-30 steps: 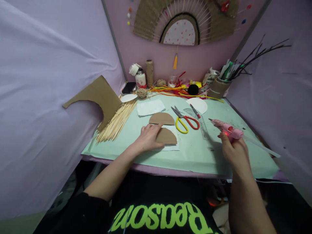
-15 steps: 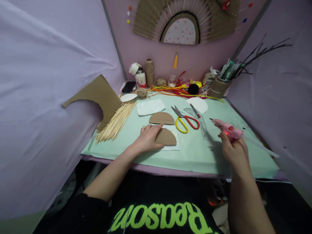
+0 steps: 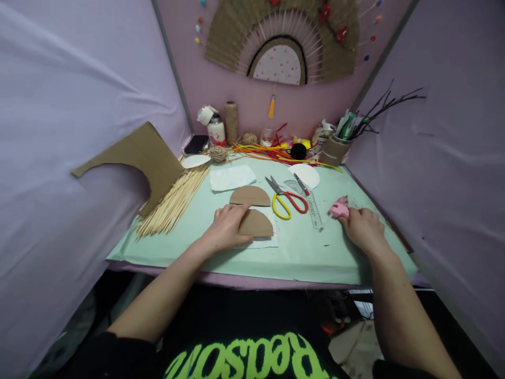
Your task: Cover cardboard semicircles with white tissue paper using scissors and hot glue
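In the head view, pale cloth walls (image 3: 79, 105) close in on both sides of a table (image 3: 295, 258) with a light green cover, and a big paper-and-stick fan (image 3: 339, 58) hangs at the back. Our left hand (image 3: 226, 226) grips the nearer cardboard half circle (image 3: 258, 223) by its left end, thumb along the straight edge and a finger over the curve. That piece lies over a white sheet (image 3: 272, 243), in the same place on the table as half a second ago. Just beyond it lies the second half circle (image 3: 250, 196), untouched, with the scissors (image 3: 292, 197) to its right.

What has changed is on the other side. Our right hand (image 3: 365, 229) had the glue gun (image 3: 339, 208) raised with its nozzle pointing left; now the gun is low by the table, right of the clear ruler (image 3: 314, 210), and turned so that less of it shows. The thumb meets the gun, but we cannot tell whether the fingers are wrapped round it or letting go. We take this as a pause in gluing: the cardboard is held steady while the hot tool sits well apart from it.
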`<action>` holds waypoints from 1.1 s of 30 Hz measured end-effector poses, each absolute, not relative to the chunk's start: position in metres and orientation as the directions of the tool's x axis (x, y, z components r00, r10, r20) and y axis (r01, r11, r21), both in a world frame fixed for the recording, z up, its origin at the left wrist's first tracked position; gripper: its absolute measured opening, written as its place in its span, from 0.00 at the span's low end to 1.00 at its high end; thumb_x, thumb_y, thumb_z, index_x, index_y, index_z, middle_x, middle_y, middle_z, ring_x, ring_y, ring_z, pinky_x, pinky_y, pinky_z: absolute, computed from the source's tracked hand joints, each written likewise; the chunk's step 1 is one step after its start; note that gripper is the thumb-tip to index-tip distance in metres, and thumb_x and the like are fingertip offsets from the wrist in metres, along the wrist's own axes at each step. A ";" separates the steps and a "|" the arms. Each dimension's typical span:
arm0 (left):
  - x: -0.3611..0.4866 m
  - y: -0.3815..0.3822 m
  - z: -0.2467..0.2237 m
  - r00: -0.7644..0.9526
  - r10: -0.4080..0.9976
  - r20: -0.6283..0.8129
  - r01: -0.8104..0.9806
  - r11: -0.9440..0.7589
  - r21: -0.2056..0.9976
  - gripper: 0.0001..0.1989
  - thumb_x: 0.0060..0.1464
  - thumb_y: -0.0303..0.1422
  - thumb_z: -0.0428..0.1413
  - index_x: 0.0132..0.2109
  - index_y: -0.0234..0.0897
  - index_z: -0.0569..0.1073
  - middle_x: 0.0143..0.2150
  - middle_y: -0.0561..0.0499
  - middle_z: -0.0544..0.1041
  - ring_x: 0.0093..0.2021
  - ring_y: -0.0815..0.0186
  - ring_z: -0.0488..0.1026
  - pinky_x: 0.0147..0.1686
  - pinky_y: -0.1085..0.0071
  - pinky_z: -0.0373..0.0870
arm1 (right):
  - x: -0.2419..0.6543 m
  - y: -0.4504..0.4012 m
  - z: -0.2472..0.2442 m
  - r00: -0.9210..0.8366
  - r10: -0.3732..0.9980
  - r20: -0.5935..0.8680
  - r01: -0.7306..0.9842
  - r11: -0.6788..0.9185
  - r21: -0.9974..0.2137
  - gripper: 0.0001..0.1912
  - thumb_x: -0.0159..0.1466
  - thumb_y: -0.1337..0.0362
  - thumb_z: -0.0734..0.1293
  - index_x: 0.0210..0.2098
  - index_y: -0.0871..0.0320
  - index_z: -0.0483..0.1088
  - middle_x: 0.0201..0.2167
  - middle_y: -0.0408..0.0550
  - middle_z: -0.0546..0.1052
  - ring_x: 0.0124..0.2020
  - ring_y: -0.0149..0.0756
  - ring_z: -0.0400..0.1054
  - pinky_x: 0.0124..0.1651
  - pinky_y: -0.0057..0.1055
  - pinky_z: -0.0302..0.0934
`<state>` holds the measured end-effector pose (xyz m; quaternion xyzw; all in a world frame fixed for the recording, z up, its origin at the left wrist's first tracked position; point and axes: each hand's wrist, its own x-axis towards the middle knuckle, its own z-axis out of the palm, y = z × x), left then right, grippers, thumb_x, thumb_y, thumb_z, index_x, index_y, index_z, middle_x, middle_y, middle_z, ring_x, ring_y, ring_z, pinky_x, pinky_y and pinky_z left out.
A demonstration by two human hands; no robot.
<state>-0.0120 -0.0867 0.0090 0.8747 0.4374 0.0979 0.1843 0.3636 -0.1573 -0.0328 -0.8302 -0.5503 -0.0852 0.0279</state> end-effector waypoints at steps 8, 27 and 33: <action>-0.009 -0.088 0.009 0.607 0.794 0.041 0.709 -0.564 0.423 0.44 0.45 0.41 0.63 0.67 0.39 0.56 0.59 0.41 0.69 0.59 0.45 0.61 0.55 0.51 0.57 | 0.261 -0.157 0.012 -0.239 0.895 0.376 0.846 0.382 -0.372 0.35 0.62 0.53 0.67 0.65 0.50 0.55 0.61 0.56 0.66 0.62 0.54 0.60 0.60 0.52 0.56; -0.070 -0.073 0.021 0.494 0.851 0.177 0.658 -0.499 0.564 0.45 0.45 0.46 0.65 0.67 0.45 0.57 0.67 0.41 0.61 0.66 0.47 0.56 0.62 0.50 0.55 | 0.202 -0.127 -0.025 -0.198 0.941 0.275 0.751 0.326 -0.574 0.32 0.54 0.59 0.71 0.57 0.53 0.63 0.52 0.54 0.74 0.55 0.52 0.65 0.55 0.51 0.58; -0.077 -0.091 0.002 0.516 0.853 0.072 0.680 -0.460 0.571 0.39 0.48 0.39 0.63 0.65 0.45 0.60 0.59 0.46 0.71 0.61 0.52 0.62 0.59 0.52 0.56 | 0.200 -0.131 -0.028 -0.212 0.944 0.254 0.749 0.324 -0.577 0.29 0.55 0.59 0.70 0.56 0.52 0.64 0.53 0.54 0.73 0.55 0.53 0.65 0.56 0.51 0.57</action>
